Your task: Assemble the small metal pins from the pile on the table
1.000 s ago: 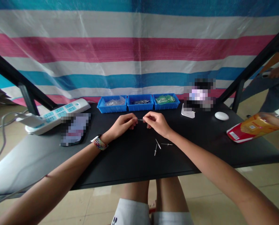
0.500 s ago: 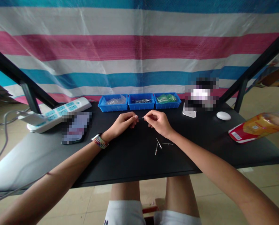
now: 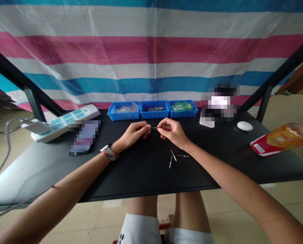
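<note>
Between my two hands a thin metal blind rivet [image 3: 154,127] is held level, just above the black table. My left hand [image 3: 136,133] pinches one end of it between thumb and fingers. The other end sits in the closed fingertips of my right hand [image 3: 172,133], which hide part of it. Nearer to me, below my right hand, three more rivets [image 3: 173,155] lie loose on the tabletop. Behind my hands stands a blue bin of metal rivets [image 3: 155,109].
A blue bin with clear bags [image 3: 124,111] and another with green packets [image 3: 183,107] flank the middle bin. To the left lie a power strip [image 3: 64,122] and a phone [image 3: 85,137]. On the right are a white mouse [image 3: 245,126] and a bottle [image 3: 278,140].
Both hands keep their pinch on the rivet with hardly any motion. The whole view has shifted slightly, and the legs below the table have moved closer together.
</note>
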{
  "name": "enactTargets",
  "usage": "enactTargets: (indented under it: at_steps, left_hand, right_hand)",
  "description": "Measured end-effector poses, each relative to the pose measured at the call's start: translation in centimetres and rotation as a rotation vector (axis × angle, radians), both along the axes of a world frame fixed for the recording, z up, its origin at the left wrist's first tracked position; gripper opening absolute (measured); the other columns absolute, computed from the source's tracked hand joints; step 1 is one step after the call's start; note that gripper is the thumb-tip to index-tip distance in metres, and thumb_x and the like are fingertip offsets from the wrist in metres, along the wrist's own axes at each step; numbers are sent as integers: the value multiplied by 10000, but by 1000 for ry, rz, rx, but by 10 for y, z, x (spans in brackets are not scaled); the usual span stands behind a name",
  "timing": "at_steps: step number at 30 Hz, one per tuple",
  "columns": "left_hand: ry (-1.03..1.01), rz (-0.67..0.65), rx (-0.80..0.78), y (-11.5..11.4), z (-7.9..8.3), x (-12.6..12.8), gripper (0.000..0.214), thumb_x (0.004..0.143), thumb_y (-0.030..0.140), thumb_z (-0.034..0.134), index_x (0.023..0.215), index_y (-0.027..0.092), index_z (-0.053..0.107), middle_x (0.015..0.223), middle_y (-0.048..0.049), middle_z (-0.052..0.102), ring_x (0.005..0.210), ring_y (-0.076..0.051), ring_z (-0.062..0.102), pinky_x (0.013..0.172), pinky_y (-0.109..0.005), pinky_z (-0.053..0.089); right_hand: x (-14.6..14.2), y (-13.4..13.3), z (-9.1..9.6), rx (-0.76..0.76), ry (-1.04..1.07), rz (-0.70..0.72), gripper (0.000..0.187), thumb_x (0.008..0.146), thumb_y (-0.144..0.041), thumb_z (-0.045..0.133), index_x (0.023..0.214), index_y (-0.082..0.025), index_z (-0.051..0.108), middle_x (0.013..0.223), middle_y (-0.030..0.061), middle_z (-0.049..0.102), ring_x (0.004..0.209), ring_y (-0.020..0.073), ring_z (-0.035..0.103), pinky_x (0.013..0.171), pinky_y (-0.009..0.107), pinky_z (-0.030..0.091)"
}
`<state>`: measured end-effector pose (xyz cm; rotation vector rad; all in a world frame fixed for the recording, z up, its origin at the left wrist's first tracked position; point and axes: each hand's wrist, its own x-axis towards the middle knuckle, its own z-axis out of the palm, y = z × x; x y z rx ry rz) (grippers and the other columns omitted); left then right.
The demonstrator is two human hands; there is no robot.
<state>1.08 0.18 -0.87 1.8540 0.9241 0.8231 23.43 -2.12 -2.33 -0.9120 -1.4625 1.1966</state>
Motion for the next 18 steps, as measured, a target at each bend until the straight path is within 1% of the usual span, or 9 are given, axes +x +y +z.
enactTargets:
  at_steps: [3,5,6,8,11,13,15,17,18]
  left_hand:
    - [38,4,68,-5,4,-1,514,1010,608,579,766,162,652,670,-17,616,619,-140,566,612,-253,449]
    - [61,13,183,-12,9,-3,548,1037,585,538,682,174,615,643,-24,592,615,-142,539,619,-272,430]
    - [67,23,253,-16,13,-4,568,1050,573,514,646,182,587,637,-30,581,616,-146,525,623,-286,421]
    - [102,-14,355,-25,22,-4,572,1052,575,492,625,201,568,630,-45,573,617,-162,516,626,-318,417]
    - [143,-53,400,-41,40,2,564,1009,621,498,594,240,533,612,-72,565,607,-198,508,616,-368,444]
    - [153,-95,410,-57,54,8,528,963,627,540,582,261,543,590,-79,554,604,-224,525,618,-399,480]
    - [147,-172,421,-79,67,11,444,921,592,599,602,283,607,604,-80,582,595,-240,559,617,-430,513]
    - [91,-236,427,-107,75,10,333,921,527,616,673,321,697,641,-79,623,600,-256,607,611,-460,546]
    - [57,-274,424,-121,76,7,288,928,518,619,732,347,743,666,-80,645,629,-266,644,604,-466,562]
  right_hand:
    - [1,1,2,22,6,-10,231,800,-361,825,849,-202,666,710,-25,656,560,124,647,518,242,543]
    - [3,5,3,41,27,-50,215,803,-351,825,838,-203,672,671,-30,645,542,126,635,522,250,547]
    - [3,9,4,49,41,-86,211,804,-351,823,832,-203,676,667,-28,648,533,125,630,524,256,551]
    - [5,18,6,65,59,-190,218,806,-372,821,826,-204,685,688,-17,669,521,126,627,523,265,557]
    - [7,34,8,113,25,-333,258,818,-433,816,855,-199,712,767,9,713,513,125,644,492,257,539]
    - [7,43,9,158,-23,-387,286,838,-468,798,888,-195,728,836,25,737,499,114,648,465,241,515]
    - [6,51,10,189,-60,-413,309,859,-496,774,893,-193,721,871,33,745,482,104,648,441,224,491]
    - [3,59,9,201,-89,-430,318,874,-505,754,878,-190,705,870,37,746,471,101,652,422,211,469]
    - [1,62,9,202,-105,-441,314,880,-498,746,871,-188,700,872,42,749,467,100,655,415,206,457]
